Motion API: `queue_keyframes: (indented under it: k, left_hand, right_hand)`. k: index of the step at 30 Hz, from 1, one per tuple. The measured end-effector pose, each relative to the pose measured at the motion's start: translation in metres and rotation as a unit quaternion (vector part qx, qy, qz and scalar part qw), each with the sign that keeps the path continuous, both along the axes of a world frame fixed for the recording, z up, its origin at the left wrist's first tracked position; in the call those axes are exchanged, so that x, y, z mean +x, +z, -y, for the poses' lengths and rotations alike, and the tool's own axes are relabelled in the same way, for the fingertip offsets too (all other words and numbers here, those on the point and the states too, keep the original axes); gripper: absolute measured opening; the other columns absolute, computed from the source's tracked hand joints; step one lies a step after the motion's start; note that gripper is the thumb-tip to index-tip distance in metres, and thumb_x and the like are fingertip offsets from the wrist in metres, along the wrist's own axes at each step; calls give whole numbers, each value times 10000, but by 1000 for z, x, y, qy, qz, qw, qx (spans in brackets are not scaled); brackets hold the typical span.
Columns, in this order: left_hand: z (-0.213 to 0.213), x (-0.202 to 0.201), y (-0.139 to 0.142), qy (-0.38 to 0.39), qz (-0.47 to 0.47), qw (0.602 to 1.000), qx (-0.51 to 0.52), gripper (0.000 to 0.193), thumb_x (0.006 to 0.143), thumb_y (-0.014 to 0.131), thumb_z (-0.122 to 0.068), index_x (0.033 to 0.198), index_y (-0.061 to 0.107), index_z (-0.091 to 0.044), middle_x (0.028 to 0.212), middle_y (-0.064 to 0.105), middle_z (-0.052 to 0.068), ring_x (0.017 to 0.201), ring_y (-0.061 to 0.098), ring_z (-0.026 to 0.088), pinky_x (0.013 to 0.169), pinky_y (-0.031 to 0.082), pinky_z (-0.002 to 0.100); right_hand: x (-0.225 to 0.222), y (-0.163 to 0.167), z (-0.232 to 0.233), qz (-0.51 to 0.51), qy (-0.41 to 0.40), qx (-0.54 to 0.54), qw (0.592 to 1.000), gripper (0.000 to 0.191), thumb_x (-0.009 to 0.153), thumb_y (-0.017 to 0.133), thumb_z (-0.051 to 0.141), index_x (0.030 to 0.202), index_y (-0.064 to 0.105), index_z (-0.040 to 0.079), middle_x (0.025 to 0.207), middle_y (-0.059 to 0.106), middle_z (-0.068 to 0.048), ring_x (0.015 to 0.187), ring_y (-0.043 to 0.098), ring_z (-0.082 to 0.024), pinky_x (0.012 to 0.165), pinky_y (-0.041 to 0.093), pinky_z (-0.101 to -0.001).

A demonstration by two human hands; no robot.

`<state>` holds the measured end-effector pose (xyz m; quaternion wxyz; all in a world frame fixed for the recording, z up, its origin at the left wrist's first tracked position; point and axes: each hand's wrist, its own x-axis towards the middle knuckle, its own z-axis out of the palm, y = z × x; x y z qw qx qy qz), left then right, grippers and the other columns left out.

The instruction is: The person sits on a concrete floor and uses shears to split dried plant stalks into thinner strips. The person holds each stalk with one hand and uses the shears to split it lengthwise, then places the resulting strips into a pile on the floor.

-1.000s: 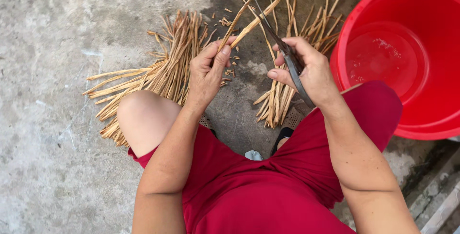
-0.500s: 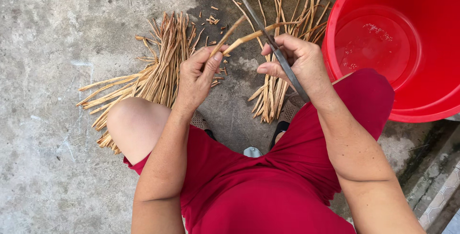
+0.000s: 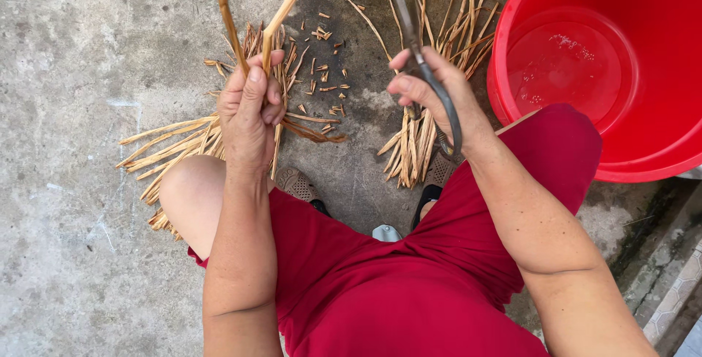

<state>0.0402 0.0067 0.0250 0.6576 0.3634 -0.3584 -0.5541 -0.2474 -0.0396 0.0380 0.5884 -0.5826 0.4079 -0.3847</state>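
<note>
Dry stalks held upright over a concrete floor (image 3: 66,50)

The left hand (image 3: 248,112) clenches two tan, split stalks (image 3: 281,17) pointing up and away; the right hand (image 3: 431,94) grips dark scissors (image 3: 409,20), blades pointing away, beside a red tub (image 3: 504,101).

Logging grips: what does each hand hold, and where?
Left hand pinches two straw strips at their lower ends; right hand grips scissors by the handles.

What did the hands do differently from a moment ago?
The left hand drew away from the right hand, so its straw strips no longer meet the scissors and now stand more upright. Nothing was let go. The straw piles and red tub stayed put.
</note>
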Motion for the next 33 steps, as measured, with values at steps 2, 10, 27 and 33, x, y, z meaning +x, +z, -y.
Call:
queue_keyframes:
  k: [2, 10, 27, 33]
  left_hand:
    - [-3, 3, 0, -20, 0, 1000, -7, 328, 1116, 598, -267, 1301, 679, -8, 785, 554, -14, 601, 388, 32, 549, 343, 194]
    - [-8, 12, -3, -131, 6, 991, 29, 311, 1096, 617, -232, 1270, 690, 15, 763, 545, -12, 585, 367, 37, 536, 303, 186]
    - [-15, 22, -5, -105, -31, 994, -2, 302, 1108, 612, -240, 1254, 684, 14, 755, 524, -1, 589, 351, 49, 553, 309, 203]
    - [-16, 22, -4, -163, -6, 987, 12, 311, 1098, 610, -219, 1253, 681, 41, 751, 527, -2, 585, 350, 44, 539, 288, 196]
  right_hand:
    - [4, -3, 0, 8, 39, 27, 999, 507, 939, 725, 444, 1241, 622, 50, 1023, 718, -86, 911, 689, -121, 833, 598, -263]
    - [3, 0, 13, 43, 16, 16, 999, 515, 959, 682, 449, 1294, 601, 66, 1055, 737, -71, 909, 687, -109, 845, 595, -248]
    - [14, -4, 0, 30, 136, 52, 989, 473, 962, 681, 400, 1266, 605, 46, 1072, 709, -67, 969, 648, -119, 885, 541, -266]
    - [18, -7, 14, 52, 96, 43, 993, 526, 947, 682, 469, 1281, 601, 71, 1069, 729, -67, 909, 674, -105, 877, 576, -267]
